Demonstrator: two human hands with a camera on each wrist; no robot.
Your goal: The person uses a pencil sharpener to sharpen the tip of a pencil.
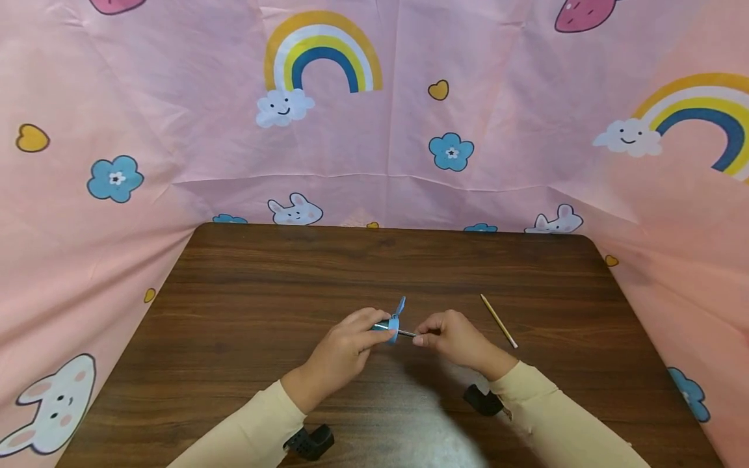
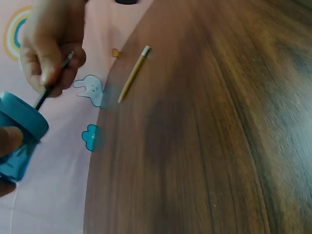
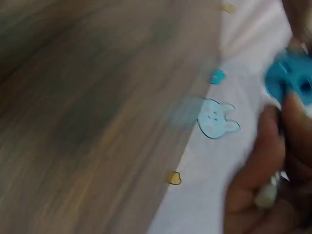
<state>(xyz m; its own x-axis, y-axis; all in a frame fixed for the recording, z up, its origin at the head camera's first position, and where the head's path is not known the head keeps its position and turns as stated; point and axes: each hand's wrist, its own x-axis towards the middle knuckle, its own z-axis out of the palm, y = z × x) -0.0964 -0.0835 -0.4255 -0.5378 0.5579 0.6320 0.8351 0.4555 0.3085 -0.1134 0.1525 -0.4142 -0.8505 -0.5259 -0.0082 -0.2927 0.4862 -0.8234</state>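
Note:
My left hand [image 1: 345, 348] grips a blue pencil sharpener [image 1: 393, 329] above the table, its flip lid [image 1: 400, 305] standing up. Two holes show in the sharpener's blue top [image 3: 287, 73] in the right wrist view. Between thumb and fingers, my right hand [image 1: 459, 341] pinches a dark pencil [image 1: 406, 333]. One end of this pencil is at the sharpener's top, its tip hidden there. A pale end [image 3: 266, 195] of it shows by the right fingers. To the right of my right hand, a yellow pencil [image 1: 499, 320] with a white end lies on the table.
The dark brown wooden table [image 1: 281, 279] has a pink patterned cloth [image 1: 386, 143] hanging behind it and along both sides. Black camera mounts [image 1: 310, 443] are strapped under both wrists, over cream sleeves.

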